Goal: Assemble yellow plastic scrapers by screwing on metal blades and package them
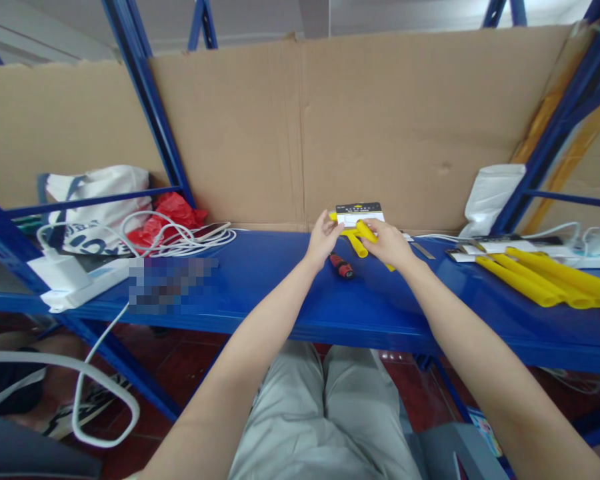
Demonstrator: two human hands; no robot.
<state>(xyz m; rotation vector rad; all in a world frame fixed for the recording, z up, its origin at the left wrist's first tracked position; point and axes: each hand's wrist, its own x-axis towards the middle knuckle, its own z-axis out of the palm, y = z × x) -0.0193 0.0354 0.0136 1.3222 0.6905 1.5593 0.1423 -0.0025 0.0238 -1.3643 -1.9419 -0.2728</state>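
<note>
My left hand (324, 240) is closed at the left edge of a white-and-black packaging card (361, 213), with the thumb at its lower corner. A bit of yellow shows between those fingers and the card. My right hand (391, 244) grips a short yellow tube-shaped handle (366, 231) in front of the card's lower right. Below the card, another yellow handle (357, 245) points toward me. A red-and-black screwdriver (342, 266) lies on the blue shelf (275, 280) between my hands. Just right of my right hand is a flat metal strip (423, 250).
Several yellow-handled tools (545, 280) on cards lie at the right. A white pouch (493, 200) leans by the right post. White cables (185, 240), a power strip (87, 283), a red plastic bag (167, 217) and a cloth bag (97, 203) occupy the left. Cardboard (380, 127) stands behind.
</note>
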